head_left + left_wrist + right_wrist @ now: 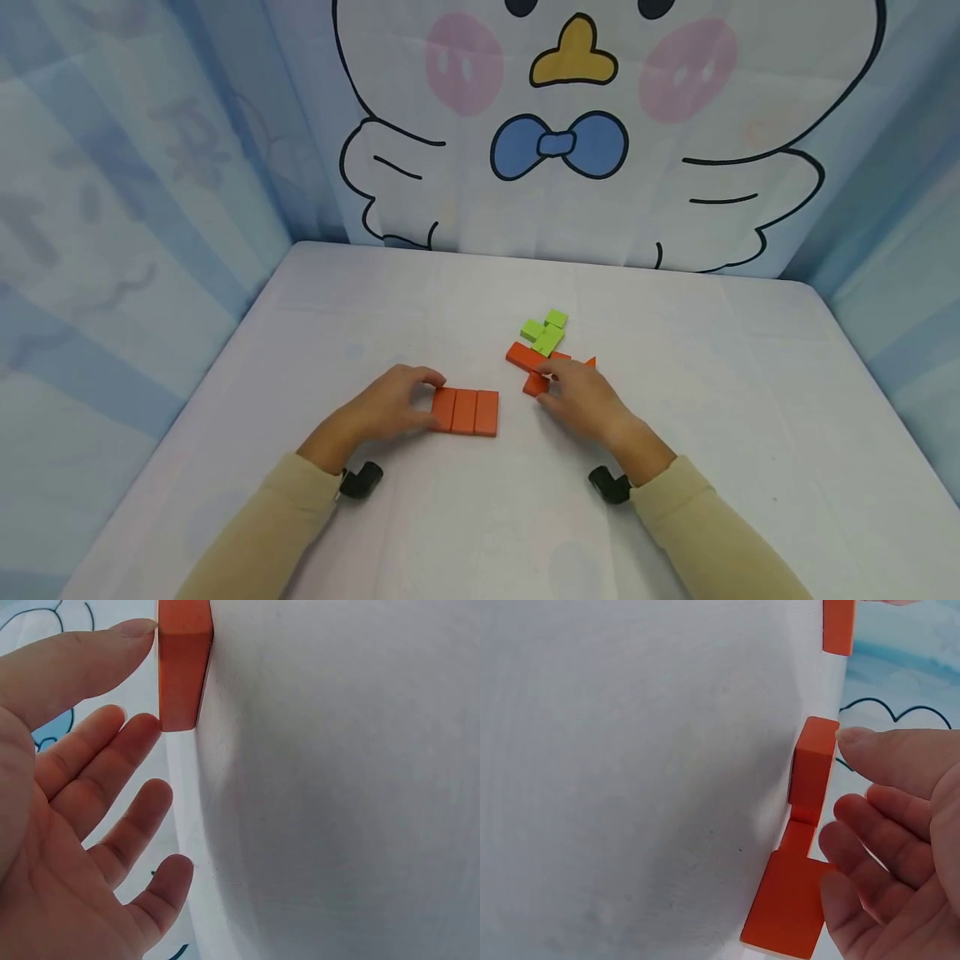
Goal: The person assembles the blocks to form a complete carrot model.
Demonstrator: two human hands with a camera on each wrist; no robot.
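Note:
In the head view, my left hand (393, 400) is at the left end of a row of orange blocks (476, 413). Its thumb and forefinger bracket the ends of the leftmost block (184, 671), gripping it lightly, other fingers spread. My right hand (585, 400) has thumb and forefinger around a small orange block (536, 384), which lies on the table; the right thumb touches the edge of an orange block (814, 761) in its wrist view. Behind the right fingers lies a long orange block (527, 357). Other orange pieces are partly hidden by that hand.
Several light green blocks (548, 337) sit just behind the orange pieces. A white cloth covers the table (480, 517). At the back hangs a curtain (555, 208) with a cartoon figure, and blue patterned curtains flank both sides.

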